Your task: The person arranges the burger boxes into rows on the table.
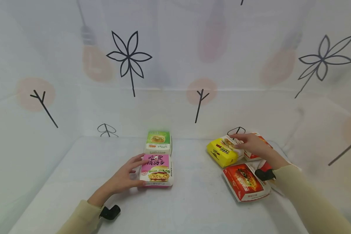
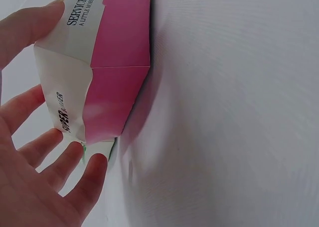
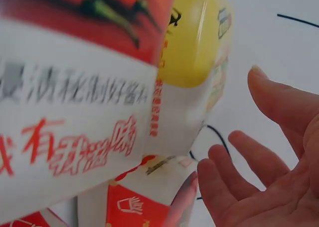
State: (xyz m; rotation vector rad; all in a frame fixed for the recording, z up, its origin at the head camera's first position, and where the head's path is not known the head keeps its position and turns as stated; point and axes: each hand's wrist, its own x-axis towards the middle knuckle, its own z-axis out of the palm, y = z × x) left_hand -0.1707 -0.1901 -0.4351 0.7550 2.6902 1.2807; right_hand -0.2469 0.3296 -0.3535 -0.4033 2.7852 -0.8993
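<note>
My left grip (image 1: 124, 177) spreads loosely against the pink box (image 1: 156, 170); my right grip (image 1: 254, 145) is spread by the yellow box (image 1: 222, 151), clasping nothing.
My left arm reaches in from the lower left, thumb on the pink box, relaxed fingers fanned along its left side; my right arm slants in from the lower right, and I cannot tell whether its fingertips touch the yellow box. The pink box lies on the surface (image 1: 193, 208), just in front of the green box (image 1: 158, 142), with dark characters and a burger picture on top. The yellow box sits turned at an angle, behind the red box (image 1: 244, 182). My right arm partly hides more red-and-white packaging (image 1: 253, 156); the left wrist view cuts off the pink box, and nearby print in the right wrist view blurs.
</note>
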